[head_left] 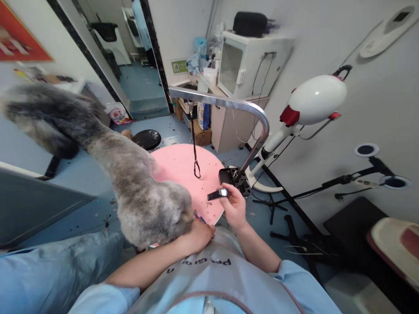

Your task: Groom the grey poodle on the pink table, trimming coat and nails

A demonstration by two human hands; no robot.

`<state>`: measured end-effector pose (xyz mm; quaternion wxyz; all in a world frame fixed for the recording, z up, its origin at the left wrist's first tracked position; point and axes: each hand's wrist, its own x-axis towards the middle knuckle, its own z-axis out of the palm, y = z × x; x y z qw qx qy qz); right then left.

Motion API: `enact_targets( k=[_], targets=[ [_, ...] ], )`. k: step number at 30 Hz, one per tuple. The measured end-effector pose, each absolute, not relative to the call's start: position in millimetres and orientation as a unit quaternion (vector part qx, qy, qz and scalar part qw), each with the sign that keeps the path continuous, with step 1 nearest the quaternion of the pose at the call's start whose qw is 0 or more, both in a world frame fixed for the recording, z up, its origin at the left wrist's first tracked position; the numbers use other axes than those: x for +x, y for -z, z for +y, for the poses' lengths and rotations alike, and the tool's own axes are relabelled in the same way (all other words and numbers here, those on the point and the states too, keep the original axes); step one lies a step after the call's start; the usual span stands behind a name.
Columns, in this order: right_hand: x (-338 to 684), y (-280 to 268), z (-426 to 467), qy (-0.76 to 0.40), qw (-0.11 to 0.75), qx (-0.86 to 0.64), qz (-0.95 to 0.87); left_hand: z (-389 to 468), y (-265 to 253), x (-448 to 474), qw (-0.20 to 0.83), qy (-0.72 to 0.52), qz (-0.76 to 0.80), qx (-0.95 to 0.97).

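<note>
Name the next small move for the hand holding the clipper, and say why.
Probably bring the right hand with the clipper across to the dog: the tool is off the fur, while the left hand steadies the dog.

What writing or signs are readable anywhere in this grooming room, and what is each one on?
"Pet Groom": on the person's apron, seen upside down; the end of the word is hidden in a fold.
Green sign on the wall by the doorway: too small and blurred to read.
Red poster at upper left: pale marks, blurred, unreadable.
Bag on the floor near the doorway: print too blurred to read.
</note>
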<state>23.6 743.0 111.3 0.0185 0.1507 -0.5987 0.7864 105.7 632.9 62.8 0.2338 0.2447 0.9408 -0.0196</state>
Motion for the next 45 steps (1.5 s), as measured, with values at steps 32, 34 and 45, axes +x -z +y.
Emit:
enact_targets(
  k=[32,34,45],
  targets=[
    [29,-110,748,-0.766,0.015,0.213,-0.606,632,-63,109,0.221,0.024,0.939,0.261],
    [28,-112,747,-0.822,-0.060,0.149,-0.546,634,-66,107,0.242,0.030,0.936,0.253],
    [21,-126,741,-0.888,-0.219,-0.006,-0.404,633,-66,107,0.252,0.006,0.936,0.244]
  ],
)
